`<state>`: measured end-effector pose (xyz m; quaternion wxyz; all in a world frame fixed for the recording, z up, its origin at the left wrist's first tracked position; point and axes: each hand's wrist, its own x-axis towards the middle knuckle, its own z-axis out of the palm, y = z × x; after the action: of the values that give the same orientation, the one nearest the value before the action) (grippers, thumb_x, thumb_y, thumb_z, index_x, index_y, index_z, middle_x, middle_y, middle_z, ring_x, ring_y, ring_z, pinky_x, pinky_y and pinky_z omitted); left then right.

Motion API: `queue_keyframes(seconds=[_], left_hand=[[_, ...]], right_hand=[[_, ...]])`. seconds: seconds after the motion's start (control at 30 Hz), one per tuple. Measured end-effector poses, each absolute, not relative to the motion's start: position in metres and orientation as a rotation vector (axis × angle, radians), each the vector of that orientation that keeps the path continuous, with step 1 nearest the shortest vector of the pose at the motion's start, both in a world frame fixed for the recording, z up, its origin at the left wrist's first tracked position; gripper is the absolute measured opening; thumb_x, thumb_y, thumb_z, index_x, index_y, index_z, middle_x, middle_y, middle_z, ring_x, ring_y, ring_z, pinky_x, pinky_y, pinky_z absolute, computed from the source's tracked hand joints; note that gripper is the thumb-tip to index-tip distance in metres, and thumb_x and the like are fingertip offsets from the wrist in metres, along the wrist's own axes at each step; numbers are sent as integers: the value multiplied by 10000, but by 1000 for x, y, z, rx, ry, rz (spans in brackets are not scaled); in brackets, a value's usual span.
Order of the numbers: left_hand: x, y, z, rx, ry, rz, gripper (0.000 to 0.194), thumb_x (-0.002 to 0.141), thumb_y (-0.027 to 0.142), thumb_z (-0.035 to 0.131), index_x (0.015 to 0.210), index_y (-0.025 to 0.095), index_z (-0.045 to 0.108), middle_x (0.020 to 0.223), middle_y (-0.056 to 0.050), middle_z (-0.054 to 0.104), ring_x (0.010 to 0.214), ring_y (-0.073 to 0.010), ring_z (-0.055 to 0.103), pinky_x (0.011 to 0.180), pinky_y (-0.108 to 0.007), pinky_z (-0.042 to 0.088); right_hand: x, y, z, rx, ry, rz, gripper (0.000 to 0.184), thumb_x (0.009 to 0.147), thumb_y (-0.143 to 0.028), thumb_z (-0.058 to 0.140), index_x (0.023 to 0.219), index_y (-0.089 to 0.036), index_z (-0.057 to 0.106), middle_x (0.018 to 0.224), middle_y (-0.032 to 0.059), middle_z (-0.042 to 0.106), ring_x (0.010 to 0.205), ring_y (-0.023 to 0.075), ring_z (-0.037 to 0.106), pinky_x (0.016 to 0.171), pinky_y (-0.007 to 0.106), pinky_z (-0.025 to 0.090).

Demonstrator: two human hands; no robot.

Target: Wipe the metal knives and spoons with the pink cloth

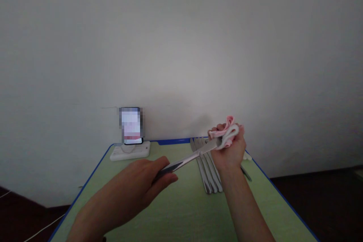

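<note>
Above the table my left hand grips a metal table knife by the end of its handle. The knife slants up to the right, its blade tip hidden in a crumpled pink and white cloth. Closed round that cloth is my right hand, so the cloth wraps the blade's end. Below the held knife, several more table knives lie side by side on the green tabletop, partly covered by my right hand and wrist. Part of another dark metal utensil shows to the right of my right wrist.
A phone with a lit, blurred screen stands upright on a white base at the back left. The green table has a blue edge and meets a plain wall. Something small and white lies near the right edge.
</note>
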<state>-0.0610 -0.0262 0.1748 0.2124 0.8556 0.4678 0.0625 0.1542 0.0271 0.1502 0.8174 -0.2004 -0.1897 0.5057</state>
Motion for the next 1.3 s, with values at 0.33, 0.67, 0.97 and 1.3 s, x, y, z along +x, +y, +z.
queue_keyframes(seconds=[0.33,0.67,0.97,1.3], left_hand=[[-59,-39,179,2565,1446,169,374,965,453,279,837,230,551,700,-19,650,632,-217,605,548,-299,282],[-39,-28,171,2554,1480,209,374,980,434,255,1160,224,507,852,-74,715,719,-264,668,560,-304,338],[-59,-34,179,2287,1174,244,315,965,410,291,805,215,480,716,13,576,628,-143,525,575,-242,362],[-31,-18,166,2092,1107,602,280,934,319,386,711,193,500,523,51,500,472,-100,463,489,-207,319]], right_hand=[[90,12,145,-383,-322,1292,226,772,-436,596,788,-227,511,467,-108,402,379,63,347,416,169,311],[66,6,129,-689,-431,1291,359,764,-540,576,676,-200,502,507,-72,474,421,71,393,430,206,333],[93,4,152,-438,-468,1244,320,801,-488,567,668,-213,472,444,-104,361,391,68,350,430,190,344],[67,0,139,-704,-352,1284,372,760,-536,580,633,-186,565,510,-36,553,442,85,461,457,213,371]])
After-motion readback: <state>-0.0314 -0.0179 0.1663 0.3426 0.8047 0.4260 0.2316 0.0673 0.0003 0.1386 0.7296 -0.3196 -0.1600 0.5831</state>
